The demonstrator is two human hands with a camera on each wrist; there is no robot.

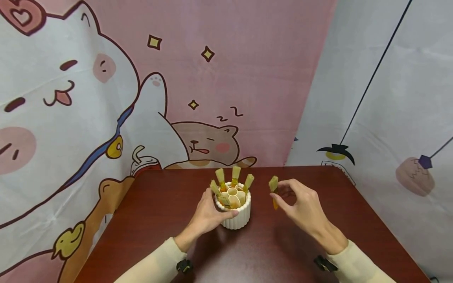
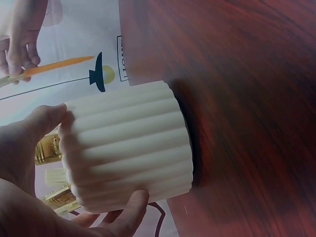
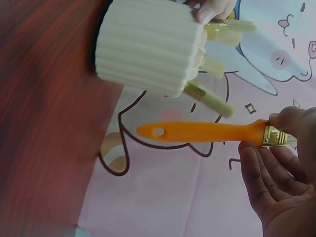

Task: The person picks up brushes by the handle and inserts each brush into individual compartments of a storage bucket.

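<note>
A white ribbed round holder (image 1: 236, 220) with a beaded rim stands on the table, its top divided into flower-shaped compartments. Several flat paintbrushes (image 1: 236, 171) stand in it, bristles up and leaning outward. My left hand (image 1: 207, 214) grips the holder's near left side, thumb at the front; in the left wrist view the fingers wrap its ribbed wall (image 2: 131, 148). To the right of the holder, my right hand (image 1: 306, 204) pinches another paintbrush (image 1: 273, 184) by its gold metal band, bristles up. Its orange handle (image 3: 207, 132) hangs free, with a hole near the tip, in the right wrist view.
The dark red-brown wooden table (image 1: 162, 204) carries the holder near its middle. Behind it hangs a pink cloth backdrop (image 1: 262, 78) with cartoon animals. A pale cloth (image 1: 382, 102) with drawn hanging lamps covers the right side.
</note>
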